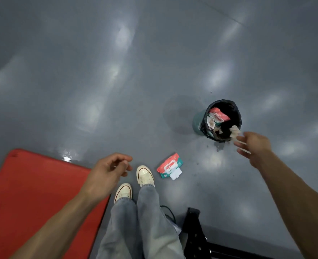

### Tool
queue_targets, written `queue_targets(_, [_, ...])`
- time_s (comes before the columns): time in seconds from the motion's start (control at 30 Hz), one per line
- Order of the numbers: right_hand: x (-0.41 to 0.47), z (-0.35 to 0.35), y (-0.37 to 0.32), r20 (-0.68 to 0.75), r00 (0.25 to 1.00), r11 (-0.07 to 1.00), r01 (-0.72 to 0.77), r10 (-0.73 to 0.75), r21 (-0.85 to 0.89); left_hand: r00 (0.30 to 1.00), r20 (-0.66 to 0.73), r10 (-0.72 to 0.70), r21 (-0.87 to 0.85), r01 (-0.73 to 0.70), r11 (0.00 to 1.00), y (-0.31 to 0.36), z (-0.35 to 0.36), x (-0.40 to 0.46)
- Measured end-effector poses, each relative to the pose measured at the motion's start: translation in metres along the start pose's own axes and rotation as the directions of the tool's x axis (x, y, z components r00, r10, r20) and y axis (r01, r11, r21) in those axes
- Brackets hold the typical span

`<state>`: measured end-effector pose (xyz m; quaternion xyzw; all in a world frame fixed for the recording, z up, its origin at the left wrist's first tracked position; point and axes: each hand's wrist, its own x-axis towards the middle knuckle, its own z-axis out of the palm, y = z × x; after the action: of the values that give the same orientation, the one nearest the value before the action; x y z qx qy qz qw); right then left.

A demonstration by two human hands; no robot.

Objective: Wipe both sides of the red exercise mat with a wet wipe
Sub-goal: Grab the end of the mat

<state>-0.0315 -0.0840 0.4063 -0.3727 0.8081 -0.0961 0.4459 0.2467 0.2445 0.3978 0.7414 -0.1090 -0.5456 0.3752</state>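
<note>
The red exercise mat [33, 193] lies flat on the floor at the lower left, its right part hidden by my left forearm. My left hand [107, 172] hangs over the mat's corner with loosely curled fingers and holds nothing. My right hand [253, 146] reaches toward the bin with its fingers stretched out. A dirty, crumpled wet wipe [234, 130] sits just off those fingertips at the bin's near rim. Whether the fingers still touch it is unclear. A red and green pack of wet wipes [170, 166] lies on the floor with its flap open.
A small bin [198, 124] lined with a black bag holds used wipes and packaging. My white sneakers [145, 176] and jeans stand between mat and pack. A black frame [195, 232] and a cable lie behind my legs. The grey floor is glossy, with a wet patch [67, 157] by the mat.
</note>
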Motion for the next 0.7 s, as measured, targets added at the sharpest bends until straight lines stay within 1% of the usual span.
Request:
queue_targets(0.07, [0.012,0.0,-0.012,-0.026,1.0,1.0,-0.012,0.011,-0.016,0.998,-0.049,-0.042,-0.065,0.039,0.997,-0.008,-0.006,0.001])
queue_targets(0.17, [0.011,0.022,-0.022,0.031,0.999,0.979,-0.024,0.031,-0.201,0.988,-0.103,-0.116,-0.173,0.097,0.98,-0.023,-0.016,-0.001])
queue_targets(0.23, [0.0,0.056,-0.022,0.142,0.99,0.939,0.044,0.005,-0.341,0.979,-0.126,-0.162,-0.241,0.128,0.962,-0.034,-0.024,-0.003])
queue_targets(0.3, [-0.02,0.103,-0.018,0.286,0.958,0.884,0.147,-0.016,-0.443,0.969,-0.146,-0.201,-0.304,0.149,0.941,-0.043,-0.031,-0.008])
queue_targets(0.37, [-0.054,0.161,-0.013,0.455,0.891,0.814,0.271,-0.01,-0.513,0.956,-0.195,-0.217,-0.386,0.129,0.914,-0.049,-0.043,-0.016])
queue_targets(0.47, [-0.123,0.256,-0.005,0.669,0.741,0.711,0.438,0.061,-0.55,0.932,-0.272,-0.241,-0.53,0.064,0.845,-0.063,-0.071,-0.027])
queue_targets(0.5, [-0.153,0.29,-0.002,0.729,0.679,0.671,0.499,0.091,-0.548,0.915,-0.31,-0.259,-0.579,0.034,0.814,-0.073,-0.085,-0.034])
queue_targets(0.57, [-0.21,0.342,0.005,0.809,0.573,0.626,0.584,0.134,-0.517,0.889,-0.367,-0.272,-0.641,-0.03,0.767,-0.092,-0.105,-0.045])
queue_targets(0.63, [-0.274,0.391,0.017,0.867,0.467,0.572,0.669,0.172,-0.474,0.848,-0.426,-0.317,-0.696,-0.083,0.713,-0.118,-0.131,-0.065])
queue_targets(0.7, [-0.328,0.429,0.034,0.896,0.391,0.498,0.745,0.211,-0.443,0.806,-0.472,-0.358,-0.736,-0.136,0.663,-0.144,-0.155,-0.088])
